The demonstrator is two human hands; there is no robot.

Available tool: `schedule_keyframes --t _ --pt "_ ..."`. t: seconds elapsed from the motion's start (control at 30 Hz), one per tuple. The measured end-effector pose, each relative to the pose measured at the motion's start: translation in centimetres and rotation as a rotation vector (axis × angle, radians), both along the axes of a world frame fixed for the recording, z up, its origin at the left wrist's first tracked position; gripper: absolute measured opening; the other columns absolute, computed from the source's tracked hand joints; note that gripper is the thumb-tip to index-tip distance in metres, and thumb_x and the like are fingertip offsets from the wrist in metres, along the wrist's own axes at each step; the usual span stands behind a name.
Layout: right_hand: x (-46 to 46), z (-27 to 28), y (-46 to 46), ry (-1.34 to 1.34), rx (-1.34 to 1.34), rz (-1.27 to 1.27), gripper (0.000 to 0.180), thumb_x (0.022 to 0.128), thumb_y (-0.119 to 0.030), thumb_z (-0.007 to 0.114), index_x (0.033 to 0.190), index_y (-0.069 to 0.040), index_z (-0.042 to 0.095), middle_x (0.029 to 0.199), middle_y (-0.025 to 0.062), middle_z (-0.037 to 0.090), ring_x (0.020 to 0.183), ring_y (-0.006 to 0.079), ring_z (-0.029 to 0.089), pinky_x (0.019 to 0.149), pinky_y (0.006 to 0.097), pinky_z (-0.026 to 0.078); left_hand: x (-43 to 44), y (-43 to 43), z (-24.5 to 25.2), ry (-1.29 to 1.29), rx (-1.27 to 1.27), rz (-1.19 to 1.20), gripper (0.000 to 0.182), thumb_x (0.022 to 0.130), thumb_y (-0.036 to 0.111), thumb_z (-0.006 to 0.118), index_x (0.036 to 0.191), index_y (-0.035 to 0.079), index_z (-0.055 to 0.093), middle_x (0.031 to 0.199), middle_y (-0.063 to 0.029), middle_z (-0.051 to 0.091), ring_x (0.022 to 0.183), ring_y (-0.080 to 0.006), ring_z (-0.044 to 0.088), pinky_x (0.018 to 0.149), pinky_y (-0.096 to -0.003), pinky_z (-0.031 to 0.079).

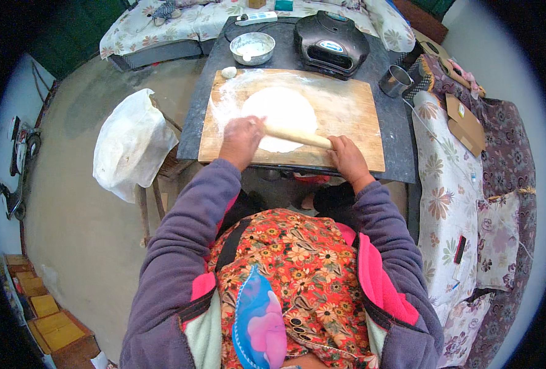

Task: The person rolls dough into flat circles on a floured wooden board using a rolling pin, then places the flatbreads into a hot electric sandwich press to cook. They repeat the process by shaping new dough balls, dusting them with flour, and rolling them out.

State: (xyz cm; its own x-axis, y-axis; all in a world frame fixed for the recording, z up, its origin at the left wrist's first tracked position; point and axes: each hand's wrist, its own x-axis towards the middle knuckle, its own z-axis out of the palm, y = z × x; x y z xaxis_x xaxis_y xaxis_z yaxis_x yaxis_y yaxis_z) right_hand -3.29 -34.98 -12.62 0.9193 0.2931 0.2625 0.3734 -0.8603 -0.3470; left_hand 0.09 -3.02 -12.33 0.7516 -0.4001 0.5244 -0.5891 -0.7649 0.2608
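Observation:
Both hands grip a wooden rolling pin (298,135), which lies slantwise across a thin round sheet of white dough (280,108). At the pin's left end is my left hand (241,138), slightly blurred; my right hand (347,157) holds the other end, lower and to the right. Under the dough is a wooden board (351,115) dusted with flour, mostly on its left half. A small lump of dough (228,72) sits at the board's far left corner. Part of the sheet's near edge shows below the pin.
Behind the board stand a metal bowl of flour (252,48), a black electric griddle (332,44) and a power strip (257,18). A metal mug (395,80) is at the dark table's (400,152) right. A white cloth (132,143) covers a stand at left; a sofa (444,184) lines the right.

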Motion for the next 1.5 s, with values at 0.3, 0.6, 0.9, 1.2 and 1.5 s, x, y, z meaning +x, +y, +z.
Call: schedule_keyframes --t 0.3,0.6,0.9,1.2,1.5 --pt "1.2 0.5 6.1 0.028 0.116 -0.215 0.030 0.088 -0.015 0.057 0.115 -0.002 0.053 0.101 0.0212 0.058 0.096 0.0397 0.058 0.083 0.0471 0.049 3.3 2.1 -2.4 0.738 -0.602 0.404 0.058 0.090 0.028 0.061 0.133 -0.007 0.043 0.116 -0.0212 0.058 0.102 -0.0320 0.059 0.089 -0.0386 0.048" --pt "1.1 -0.9 6.6 -0.073 -0.041 -0.165 0.041 0.087 -0.023 0.062 0.123 -0.005 0.052 0.103 0.0163 0.057 0.093 0.0343 0.058 0.080 0.0438 0.050 4.4 3.3 -0.8 1.231 -1.133 0.349 0.049 0.094 0.035 0.056 0.130 0.003 0.046 0.120 -0.0113 0.056 0.107 -0.0224 0.056 0.084 -0.0376 0.048" --pt "-1.6 -1.1 4.9 -0.210 0.115 -0.138 0.050 0.085 -0.026 0.064 0.128 -0.004 0.050 0.114 0.0154 0.054 0.104 0.0336 0.052 0.090 0.0434 0.042 3.4 3.3 -3.1 0.853 -0.925 0.384 0.037 0.094 0.021 0.054 0.126 0.002 0.053 0.110 -0.0109 0.063 0.090 -0.0184 0.061 0.077 -0.0323 0.050" --pt "-3.0 -1.4 4.1 -0.211 0.291 -0.080 0.048 0.087 -0.020 0.058 0.131 -0.002 0.048 0.128 0.0188 0.050 0.120 0.0362 0.046 0.102 0.0431 0.035 1.5 3.1 -4.0 0.750 -0.943 0.275 0.030 0.094 0.012 0.052 0.122 0.002 0.056 0.107 -0.0094 0.062 0.088 -0.0142 0.059 0.079 -0.0265 0.049" --pt "-2.0 -2.3 0.4 -0.211 0.524 -0.250 0.040 0.096 -0.020 0.047 0.129 0.002 0.048 0.126 0.0218 0.050 0.121 0.0373 0.045 0.107 0.0431 0.032 0.2 3.4 -3.2 0.776 -1.072 0.201 0.029 0.096 0.010 0.048 0.122 0.001 0.056 0.106 -0.0082 0.061 0.088 -0.0128 0.057 0.080 -0.0252 0.048"
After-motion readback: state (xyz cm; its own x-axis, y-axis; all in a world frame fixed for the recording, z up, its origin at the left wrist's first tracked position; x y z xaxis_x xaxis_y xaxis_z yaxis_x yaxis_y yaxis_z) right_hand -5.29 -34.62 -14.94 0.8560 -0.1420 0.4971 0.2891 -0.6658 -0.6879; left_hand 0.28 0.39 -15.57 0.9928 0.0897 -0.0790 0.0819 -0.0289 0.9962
